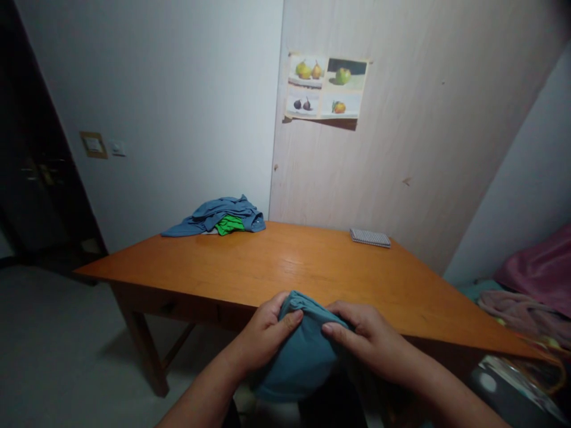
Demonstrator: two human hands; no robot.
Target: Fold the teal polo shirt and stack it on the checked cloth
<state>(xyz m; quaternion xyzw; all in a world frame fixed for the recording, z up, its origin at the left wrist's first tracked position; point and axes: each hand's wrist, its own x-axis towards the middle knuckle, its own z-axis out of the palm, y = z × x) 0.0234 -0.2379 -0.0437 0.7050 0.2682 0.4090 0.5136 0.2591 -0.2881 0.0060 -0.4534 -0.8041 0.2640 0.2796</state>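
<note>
A teal piece of cloth (303, 362), its kind of garment not clear, hangs in front of the table's near edge. My left hand (267, 327) grips its upper left side, thumb on the near face. On the upper right, my right hand (363, 336) pinches the fabric with the thumb in front. The top edge is gathered and folded between the hands, and the lower part hangs loose. The fingers behind the cloth are mostly hidden.
A wooden table (285, 267) fills the middle. At its back left lies a crumpled blue garment (223, 209) with a green striped cloth (229, 224). A folded striped cloth (370, 238) lies at the back right. Pink fabric (539, 270) is heaped at right.
</note>
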